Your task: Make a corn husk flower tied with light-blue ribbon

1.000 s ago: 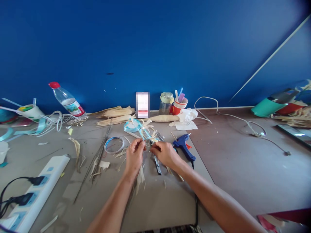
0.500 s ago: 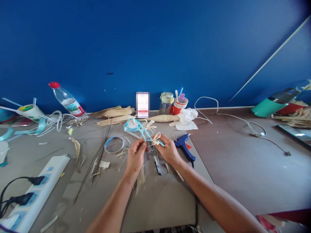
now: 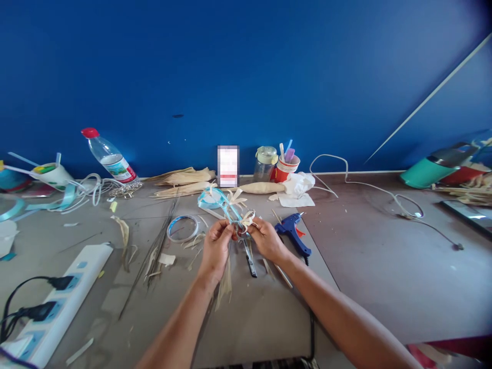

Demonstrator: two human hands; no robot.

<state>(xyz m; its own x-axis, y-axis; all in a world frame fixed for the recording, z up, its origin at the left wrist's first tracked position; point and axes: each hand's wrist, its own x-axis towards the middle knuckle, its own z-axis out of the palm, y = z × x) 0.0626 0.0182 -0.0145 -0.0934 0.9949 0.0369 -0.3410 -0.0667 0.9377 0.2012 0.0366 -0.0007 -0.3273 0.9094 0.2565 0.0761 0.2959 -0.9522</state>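
Note:
Both my hands are together over the middle of the table. My left hand is closed, thumb and fingers pinched at the lower end of a light-blue ribbon. My right hand is closed as well, its fingertips on a small flower shape of pale dried husk strips beside the ribbon. What exactly lies between the fingertips is partly hidden. Under the hands, a black-and-clear pen lies on the table. Loose husk strips lie just below my left hand.
A blue glue gun lies right of my hands. To the left are a tape roll, thin dark wires and a white power strip. Along the wall stand a tilted plastic bottle, a glass jar and a red paper cup.
The view has shifted slightly, so everything sits a little further right. My hands keep their pinch on the ribbon and husk flower, with only small finger movement.

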